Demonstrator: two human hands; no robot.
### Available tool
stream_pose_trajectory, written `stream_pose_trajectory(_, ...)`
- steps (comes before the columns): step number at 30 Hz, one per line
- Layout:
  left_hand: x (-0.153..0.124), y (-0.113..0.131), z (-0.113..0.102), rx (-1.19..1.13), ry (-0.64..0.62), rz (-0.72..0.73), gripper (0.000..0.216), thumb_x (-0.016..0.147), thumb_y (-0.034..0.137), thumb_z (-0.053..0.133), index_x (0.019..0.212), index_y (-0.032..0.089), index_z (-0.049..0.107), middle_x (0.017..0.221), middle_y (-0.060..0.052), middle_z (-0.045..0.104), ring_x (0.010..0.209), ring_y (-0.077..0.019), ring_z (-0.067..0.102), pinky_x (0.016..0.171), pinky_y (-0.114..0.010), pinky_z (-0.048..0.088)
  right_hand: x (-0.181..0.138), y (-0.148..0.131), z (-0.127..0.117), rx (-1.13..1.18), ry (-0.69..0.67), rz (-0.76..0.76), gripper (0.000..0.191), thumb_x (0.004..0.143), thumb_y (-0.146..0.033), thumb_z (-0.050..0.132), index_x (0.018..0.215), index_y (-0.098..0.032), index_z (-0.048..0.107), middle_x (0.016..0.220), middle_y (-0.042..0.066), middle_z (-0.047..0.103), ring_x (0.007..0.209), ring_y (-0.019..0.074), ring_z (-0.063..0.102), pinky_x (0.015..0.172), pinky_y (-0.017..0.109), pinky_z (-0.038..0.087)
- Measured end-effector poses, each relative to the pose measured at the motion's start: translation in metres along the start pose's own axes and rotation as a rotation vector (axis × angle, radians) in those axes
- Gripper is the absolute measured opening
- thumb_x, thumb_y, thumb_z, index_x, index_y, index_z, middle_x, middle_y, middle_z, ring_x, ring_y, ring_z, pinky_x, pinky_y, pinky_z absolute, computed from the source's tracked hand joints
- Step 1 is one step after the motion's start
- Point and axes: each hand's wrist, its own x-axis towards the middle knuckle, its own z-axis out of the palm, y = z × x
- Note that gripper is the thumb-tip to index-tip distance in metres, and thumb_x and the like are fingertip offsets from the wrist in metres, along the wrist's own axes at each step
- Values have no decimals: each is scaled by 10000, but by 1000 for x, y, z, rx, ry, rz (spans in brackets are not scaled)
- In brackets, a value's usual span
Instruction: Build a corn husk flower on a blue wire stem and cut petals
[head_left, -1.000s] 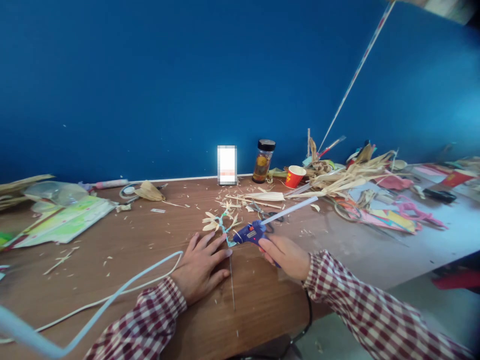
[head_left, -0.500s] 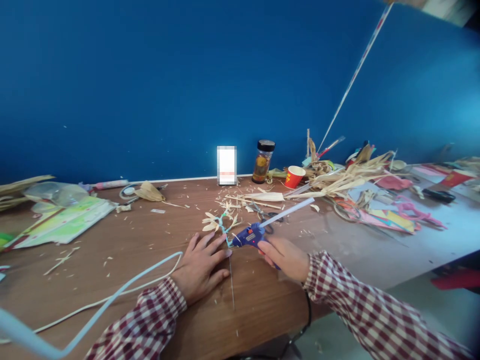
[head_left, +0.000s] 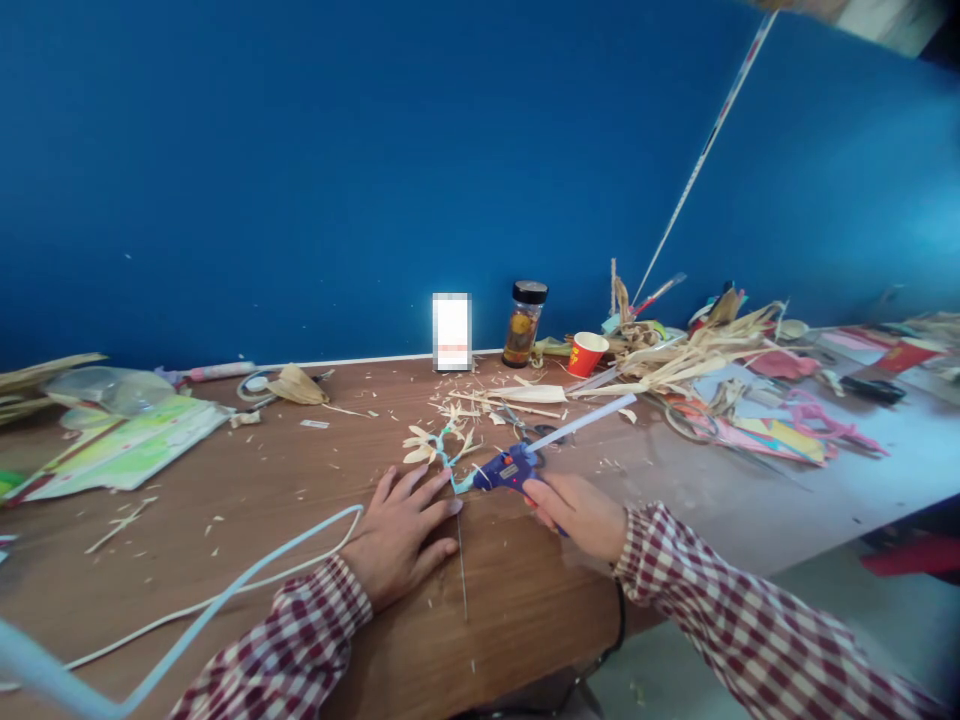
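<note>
My right hand (head_left: 574, 510) is wrapped round the handle of a blue hot glue gun (head_left: 508, 468), with a long translucent glue stick (head_left: 585, 421) poking from its back. The gun's nozzle points left, close to the light-blue stem of a small craft flower branch (head_left: 442, 445) with pale husk-like petals. Flat on the table (head_left: 525, 620), my left hand (head_left: 409, 535) has its fingers spread, the fingertips beside the stem's lower end. Whether they press on the stem I cannot make out. A thin wire (head_left: 463, 570) runs from there toward the table's front edge.
Behind the branch are pale scraps, scissors (head_left: 551, 432), a lidded jar (head_left: 524, 325) and a red paper cup (head_left: 587, 354). Dried corn husks (head_left: 690, 362) heap up at right. A green-and-white booklet (head_left: 135, 445) lies at left, and a white cable (head_left: 247, 582) crosses the left front.
My right hand has shifted the glue gun slightly to the right, its nozzle drawing back from the stem. My left hand stays in place.
</note>
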Motion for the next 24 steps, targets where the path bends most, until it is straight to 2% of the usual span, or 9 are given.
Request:
stream_pose_trajectory(6, 0, -4, -6, -29, -31, 43, 400, 834, 488, 422, 1190, 337, 522, 1398, -24, 393, 1274, -301, 295, 1020, -565, 176, -26, 15, -26, -37, 113, 40, 431, 926, -416, 243, 687, -178, 512, 542, -6, 518, 514, 124, 484, 527, 250, 342)
stream_pose_trajectory(10, 0, -4, -5, -26, -24, 45, 401, 832, 494, 421, 1185, 335, 528, 1399, -27, 393, 1273, -304, 295, 1019, -571, 173, -41, 29, -33, -10, 204, 62, 446, 919, -441, 244, 674, -185, 514, 555, 4, 521, 519, 132, 481, 516, 255, 348)
stream_pose_trajectory(14, -1, -3, -2, -19, -25, 47, 403, 829, 490, 429, 1194, 344, 518, 1406, -18, 383, 1277, -303, 289, 1022, -571, 167, -33, 19, -24, 86, 150, 36, 489, 919, -457, 224, 628, -189, 511, 531, -1, 516, 502, 123, 476, 508, 245, 347)
stream_pose_trajectory(19, -1, -1, -2, -8, -7, 12, 389, 817, 475, 458, 1164, 322, 542, 1390, -28, 404, 1273, -314, 292, 1019, -584, 158, -8, -4, 1, 86, 50, -47, 424, 927, -414, 254, 681, -179, 506, 537, -13, 515, 504, 113, 475, 519, 236, 341)
stream_pose_trajectory(24, -1, -2, -6, -26, -38, 41, 397, 834, 478, 424, 1181, 315, 526, 1403, -33, 386, 1276, -314, 292, 1014, -582, 181, 3, -3, 14, 41, 23, -82, 415, 936, -388, 238, 671, -174, 476, 552, -11, 510, 505, 105, 466, 525, 235, 330)
